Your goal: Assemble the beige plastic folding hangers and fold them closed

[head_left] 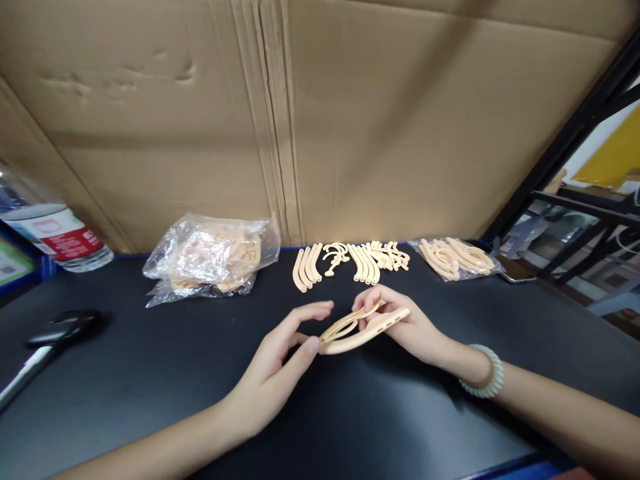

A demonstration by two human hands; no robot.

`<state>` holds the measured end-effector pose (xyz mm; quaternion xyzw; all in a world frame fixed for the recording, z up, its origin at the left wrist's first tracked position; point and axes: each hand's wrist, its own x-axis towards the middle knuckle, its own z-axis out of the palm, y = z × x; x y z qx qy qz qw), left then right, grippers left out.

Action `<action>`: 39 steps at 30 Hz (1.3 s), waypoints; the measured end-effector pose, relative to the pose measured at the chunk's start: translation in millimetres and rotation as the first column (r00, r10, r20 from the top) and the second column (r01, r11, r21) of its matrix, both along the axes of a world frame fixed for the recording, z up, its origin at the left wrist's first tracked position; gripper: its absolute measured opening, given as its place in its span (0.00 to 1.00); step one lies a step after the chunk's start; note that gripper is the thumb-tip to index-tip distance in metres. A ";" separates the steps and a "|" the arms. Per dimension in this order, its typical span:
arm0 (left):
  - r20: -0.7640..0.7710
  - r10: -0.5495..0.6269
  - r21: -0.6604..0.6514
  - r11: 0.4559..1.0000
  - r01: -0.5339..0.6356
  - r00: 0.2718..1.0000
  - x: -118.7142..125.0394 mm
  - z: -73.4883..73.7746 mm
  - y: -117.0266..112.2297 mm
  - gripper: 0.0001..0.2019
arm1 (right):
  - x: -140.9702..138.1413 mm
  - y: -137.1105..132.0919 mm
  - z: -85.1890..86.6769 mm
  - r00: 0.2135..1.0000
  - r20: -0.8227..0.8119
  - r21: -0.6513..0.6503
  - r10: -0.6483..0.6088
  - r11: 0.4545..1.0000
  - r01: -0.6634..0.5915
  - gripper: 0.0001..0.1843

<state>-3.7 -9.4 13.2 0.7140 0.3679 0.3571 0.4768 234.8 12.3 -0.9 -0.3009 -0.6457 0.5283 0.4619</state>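
Observation:
My right hand point(387, 313) grips a beige curved hanger part point(357, 341), with its fingers and thumb closed around the right end. Two curved arms run apart from its narrow left tip, with a thinner curved strip between them, and small slots line the front arm's right end. At that left tip, the thumb of my left hand point(280, 363) touches or nearly touches the part. The left index finger is stretched out above it, apart from the thumb. Behind the hands lie several loose curved arms point(307, 268) and small hook-shaped pieces point(335, 257), all beige.
A clear plastic bag point(215, 257) of beige parts lies back left; another bagged set point(457, 259) lies back right beside a phone-like flat object point(517, 272). A labelled bottle point(70, 233) and a black-headed tool point(63, 328) occupy the left. Cardboard point(400, 120) walls the black table's point(150, 373) back.

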 end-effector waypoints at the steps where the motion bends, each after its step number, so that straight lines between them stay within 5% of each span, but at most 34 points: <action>1: 0.016 0.029 -0.064 0.998 -0.028 0.999 2.5 0.2 3.5 0.19 | -1.3 -0.6 0.1 0.999 -0.024 -0.021 0.034 0.999 -0.034 0.10; 5: 0.072 -0.106 -0.353 0.927 0.125 0.992 10.2 4.3 12.9 0.27 | -6.1 -5.4 1.6 0.999 -0.011 -0.024 0.051 0.998 -0.051 0.09; 9: 0.022 -0.179 -0.439 0.882 0.170 0.984 13.5 10.6 9.7 0.26 | -6.7 -6.7 0.8 1.000 -0.007 -0.083 0.021 0.996 -0.021 0.07; 14: -0.111 -0.093 -0.274 0.960 0.060 0.989 17.0 5.7 3.6 0.13 | -5.4 -6.7 -1.3 0.998 -0.061 -0.140 0.027 0.990 -0.036 0.07; 19: -0.038 0.014 -0.217 0.976 -0.022 0.999 16.3 -1.0 1.3 0.15 | -2.1 -9.9 2.8 0.966 -0.243 -0.228 0.086 0.963 -0.143 0.14; 22: -0.046 0.129 -0.189 0.973 -0.136 0.991 14.6 -1.9 1.6 0.19 | 0.6 -10.4 4.7 0.966 -0.214 -0.205 0.143 0.961 -0.187 0.18; 25: -0.027 0.231 -0.138 0.963 -0.233 0.973 13.5 -3.5 1.5 0.20 | -0.5 -10.4 5.4 0.986 -0.112 -0.159 0.125 0.977 -0.142 0.16; 32: 0.043 0.238 -0.108 0.967 -0.232 0.970 10.7 -0.7 -1.0 0.10 | -2.5 -8.7 9.2 0.996 0.085 -0.159 0.000 0.987 0.014 0.13; 39: 0.058 0.314 -0.017 0.949 -0.313 0.948 6.8 -1.9 2.0 0.11 | 5.2 -4.1 4.7 0.988 0.008 -0.070 -0.157 0.985 0.157 0.09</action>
